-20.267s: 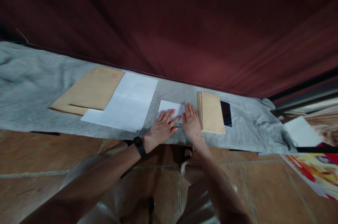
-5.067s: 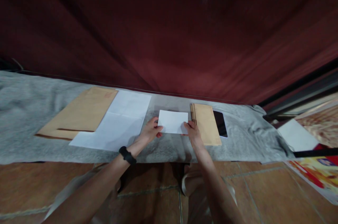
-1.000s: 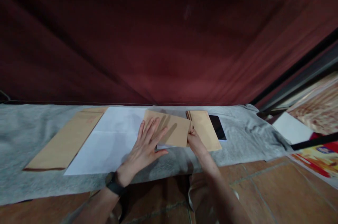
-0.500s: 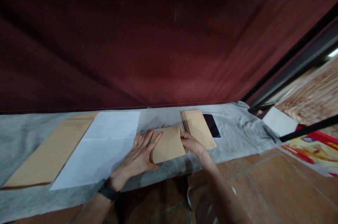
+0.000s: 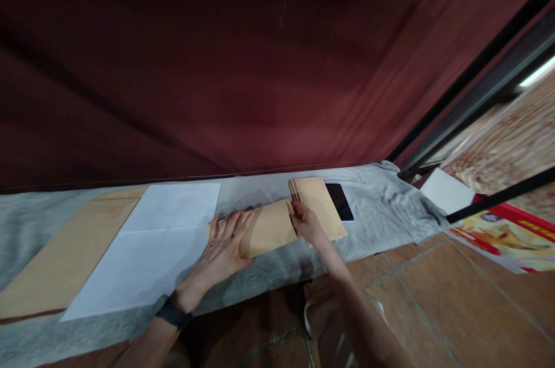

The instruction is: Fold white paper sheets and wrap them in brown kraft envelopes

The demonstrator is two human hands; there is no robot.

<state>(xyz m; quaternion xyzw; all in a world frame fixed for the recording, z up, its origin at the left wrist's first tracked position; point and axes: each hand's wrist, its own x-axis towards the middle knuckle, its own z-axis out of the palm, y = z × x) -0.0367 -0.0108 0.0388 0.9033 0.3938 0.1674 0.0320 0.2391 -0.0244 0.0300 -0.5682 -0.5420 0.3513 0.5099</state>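
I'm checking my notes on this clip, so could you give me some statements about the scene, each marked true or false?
1. The left hand lies over the left part of a small brown envelope. True.
2. The right hand is at that envelope's right end. True.
3. The dark wristband is on the right wrist. False: it is on the left.
4. The dark-screened device lies on the white paper. False: it is beside the stack of brown envelopes, at that stack's right.
5. The cloth is grey. True.
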